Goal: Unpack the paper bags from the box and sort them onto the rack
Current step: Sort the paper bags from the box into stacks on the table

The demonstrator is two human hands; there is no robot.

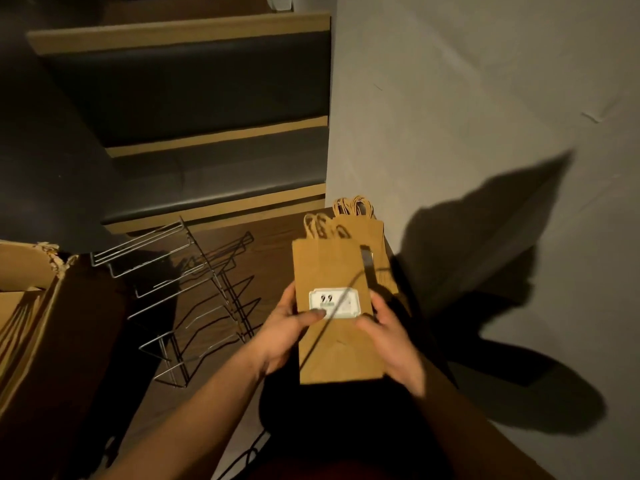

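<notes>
A flat brown paper bag [329, 268] with twisted handles and a white label is held in front of me over the floor. My left hand [287, 332] grips its left edge, thumb on the label. My right hand [393, 344] grips its right edge. Behind it, a stack of more brown paper bags [375, 233] leans by the grey wall. The open cardboard box [31, 323] stands at the left edge, with bag handles showing inside. The tiered wire rack [187, 299] stands on the dark floor between the box and my hands; its tiers hold nothing.
A grey wall [485, 116] runs along the right side. Dark steps with wooden edges [214, 136] rise behind the rack. A black cable [242, 459] lies on the floor near my left forearm. Lighting is dim, with heavy shadows on the wall.
</notes>
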